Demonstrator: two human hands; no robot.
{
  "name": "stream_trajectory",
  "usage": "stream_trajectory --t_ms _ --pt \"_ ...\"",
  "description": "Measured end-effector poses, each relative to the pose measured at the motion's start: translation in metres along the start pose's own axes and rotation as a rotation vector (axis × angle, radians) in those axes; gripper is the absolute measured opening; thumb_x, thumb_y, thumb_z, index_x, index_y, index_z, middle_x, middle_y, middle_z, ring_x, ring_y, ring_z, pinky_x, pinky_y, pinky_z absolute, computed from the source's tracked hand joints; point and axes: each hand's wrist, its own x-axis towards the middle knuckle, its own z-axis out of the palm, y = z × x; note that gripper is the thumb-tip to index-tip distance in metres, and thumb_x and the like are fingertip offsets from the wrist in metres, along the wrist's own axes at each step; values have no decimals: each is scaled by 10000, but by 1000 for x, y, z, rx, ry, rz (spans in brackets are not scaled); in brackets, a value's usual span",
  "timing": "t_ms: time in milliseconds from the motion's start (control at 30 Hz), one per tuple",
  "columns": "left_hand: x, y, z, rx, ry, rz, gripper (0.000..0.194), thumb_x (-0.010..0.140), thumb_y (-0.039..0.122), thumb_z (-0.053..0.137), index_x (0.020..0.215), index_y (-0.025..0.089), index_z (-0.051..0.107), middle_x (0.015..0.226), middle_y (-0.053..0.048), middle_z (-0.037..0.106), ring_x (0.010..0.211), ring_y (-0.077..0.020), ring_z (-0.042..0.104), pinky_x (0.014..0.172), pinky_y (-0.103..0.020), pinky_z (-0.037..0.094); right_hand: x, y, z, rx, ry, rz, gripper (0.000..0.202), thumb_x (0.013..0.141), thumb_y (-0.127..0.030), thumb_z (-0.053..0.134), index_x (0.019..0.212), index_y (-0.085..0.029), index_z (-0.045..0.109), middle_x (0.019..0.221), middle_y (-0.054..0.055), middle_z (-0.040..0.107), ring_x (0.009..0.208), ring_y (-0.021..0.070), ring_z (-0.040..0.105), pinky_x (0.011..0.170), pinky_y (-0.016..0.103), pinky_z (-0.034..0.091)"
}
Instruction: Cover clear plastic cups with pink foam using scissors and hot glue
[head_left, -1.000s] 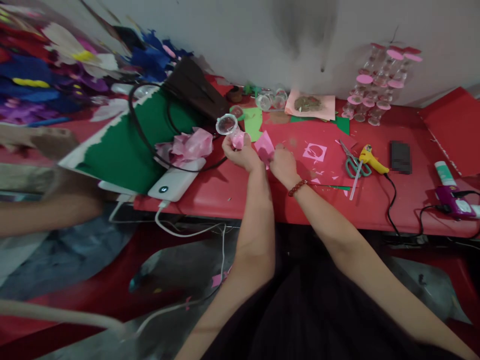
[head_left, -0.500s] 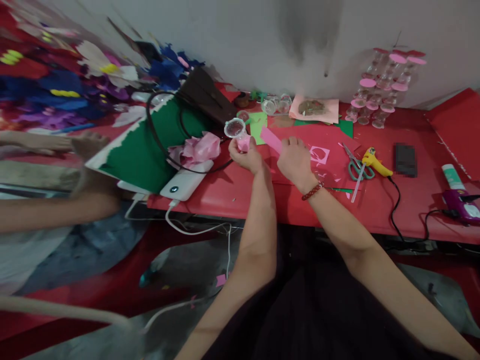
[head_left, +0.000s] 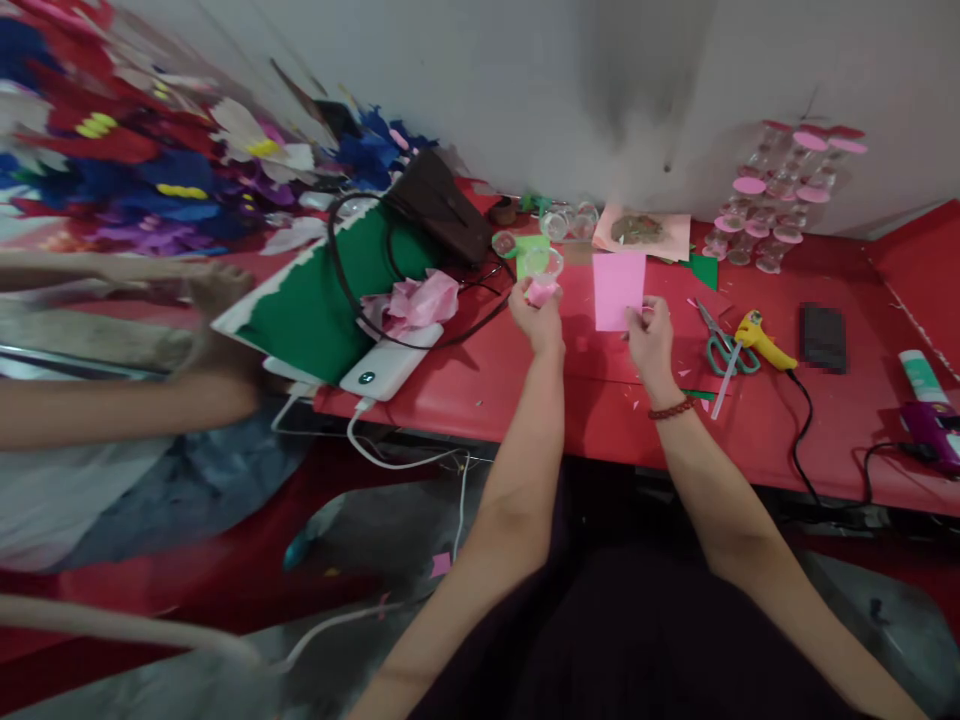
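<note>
My left hand [head_left: 540, 322] is closed around a clear plastic cup-like piece [head_left: 545, 262] with pink at its base, its round mouth turned up. Between thumb and fingers, my right hand [head_left: 651, 335] pinches the lower right corner of a pink paper sheet [head_left: 619, 290], held with its flat face towards me. Both hands are over red sheets [head_left: 592, 358] on the red table. To the right of my right hand lie scissors [head_left: 726, 350] with grey-green handles and a yellow glue gun [head_left: 766, 342] with a glue stick in it.
Clear plastic pieces with pink discs [head_left: 765, 200] are stacked by the wall. On the left are a white power bank [head_left: 394, 365], crumpled pink material [head_left: 416, 300], a green board [head_left: 300, 310] and a dark bag [head_left: 442, 205]. Another person's arm [head_left: 112, 405] reaches in at far left.
The pink paper has turned from a narrow slanted view to facing me flat. My right hand has shifted right, and my left hand slightly right with the plastic piece. The camera view has moved too.
</note>
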Motion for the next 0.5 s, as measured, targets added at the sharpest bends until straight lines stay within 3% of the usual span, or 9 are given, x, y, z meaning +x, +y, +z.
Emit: stream_trajectory --t_ms 100,200,333,500 --pt "-9 3 5 -2 5 -111 522 706 80 823 1187 195 656 1204 -69 695 1133 -200 688 1054 -341 540 -3 4 -6 361 18 82 206 937 -358 690 1014 -256 529 669 -96 563 493 84 486 501 207 363" --pt "-16 6 9 -21 -72 -161 516 706 50 810 1173 181 635 1111 -58 714 1004 -177 704 985 -328 565 -5 -1 -7 557 22 135 185 900 -315 702 1005 -249 564 652 -112 544 484 69 430 484 202 333" --pt "-19 8 11 25 -51 -118 458 725 64 810 1132 188 639 1122 -60 709 1023 -180 697 961 -314 559 -3 -5 -6 609 57 194 210 846 -240 722 1016 -238 600 678 -110 558 541 68 465 533 199 373" --pt "-18 14 9 44 23 -61 391 769 99 800 1097 217 621 1129 -39 692 1009 -169 682 915 -294 561 -6 0 0 538 85 176 216 808 -222 748 772 -218 536 619 -114 452 570 65 414 560 208 356"
